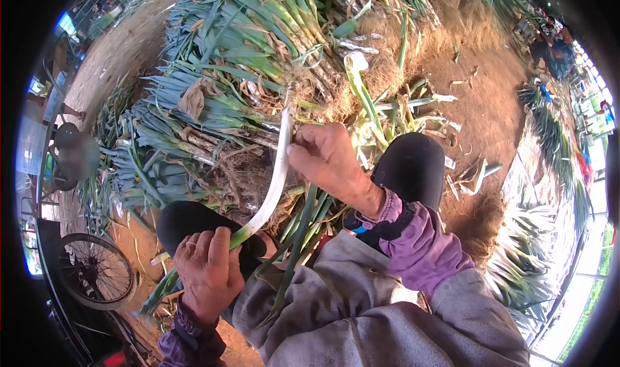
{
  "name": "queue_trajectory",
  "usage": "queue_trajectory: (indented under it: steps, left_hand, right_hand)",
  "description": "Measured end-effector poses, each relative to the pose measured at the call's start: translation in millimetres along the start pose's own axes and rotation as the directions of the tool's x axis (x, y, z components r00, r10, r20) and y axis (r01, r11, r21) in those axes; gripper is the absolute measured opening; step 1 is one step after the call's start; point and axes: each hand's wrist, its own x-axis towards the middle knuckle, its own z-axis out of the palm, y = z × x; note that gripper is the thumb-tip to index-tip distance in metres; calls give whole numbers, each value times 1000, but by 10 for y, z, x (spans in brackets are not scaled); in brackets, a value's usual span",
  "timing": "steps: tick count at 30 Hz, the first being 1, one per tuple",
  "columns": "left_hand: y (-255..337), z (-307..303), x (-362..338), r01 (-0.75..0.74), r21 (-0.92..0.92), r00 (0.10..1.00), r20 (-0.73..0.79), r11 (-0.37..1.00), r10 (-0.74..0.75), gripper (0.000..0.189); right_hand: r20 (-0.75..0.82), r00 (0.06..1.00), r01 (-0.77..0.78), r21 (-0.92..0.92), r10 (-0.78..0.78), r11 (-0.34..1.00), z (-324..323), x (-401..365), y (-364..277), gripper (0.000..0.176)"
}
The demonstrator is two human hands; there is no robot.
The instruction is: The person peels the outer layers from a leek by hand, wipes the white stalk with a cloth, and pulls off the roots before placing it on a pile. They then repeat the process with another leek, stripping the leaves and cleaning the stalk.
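Observation:
My left hand [208, 264] is wrapped round the green part of a long green onion [276, 173] above my left knee. Its bare white shaft curves upward, with the root end at the top. Beside the upper shaft, my right hand [332, 160] is closed, thumb and forefinger pinched against its edge; whatever lies between them is hidden. Green leaves trail below my left hand. Just beyond my hands lies a large pile of green onions [239, 38], with dry outer leaves and bushy roots.
Peeled leaves and scraps [381, 112] lie on the brown earth floor [481, 89] by my right knee. Cleaned green onions [526, 257] are laid out at the right. A bicycle wheel [97, 270] stands at the left. More bundles [552, 125] lie farther off.

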Motion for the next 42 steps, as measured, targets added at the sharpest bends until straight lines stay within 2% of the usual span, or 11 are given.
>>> queue_trajectory:
  steps: [8,14,17,20,23,26,29,32,35,38,42]
  left_hand:
    - [88,-33,58,-36,127,998,52,991,29,30]
    - [74,-18,31,-90,207,996,31,974,86,35]
    - [69,-17,13,-98,256,995,17,962,97,37]
    - [55,-33,9,-75,176,997,13,981,74,35]
    - [30,-57,29,-27,39,999,-15,999,28,27]
    - [52,-171,61,209,-222,974,139,952,-181,20]
    - [66,-171,60,283,-304,956,161,910,-244,18]
    - [71,-178,73,276,-304,957,173,912,-233,18]
    - [59,-154,63,206,-237,973,156,949,-172,19]
    - [52,-89,30,34,-49,998,58,998,-32,25]
    - [89,-96,14,-70,109,996,67,992,63,33]
  right_hand:
    - [-58,998,24,-47,-27,999,11,2,15,17]
    - [-85,996,-10,24,12,1000,142,4,138,14]
    - [-118,992,44,-85,-54,995,169,-23,139,12]
    - [-152,977,129,-128,-148,983,181,-6,205,12]
    - [-124,991,57,72,-48,996,191,-20,143,15]
    - [27,996,-93,408,90,908,103,-55,-53,19]
    - [69,994,-111,447,89,888,61,-60,-82,22]
    - [70,991,-130,404,111,906,33,-58,-155,23]
    - [60,988,-152,363,139,919,-16,-57,-183,28]
    - [0,994,-107,295,112,950,-9,-56,-136,27]
    - [-61,998,31,44,-28,999,12,-34,54,22]
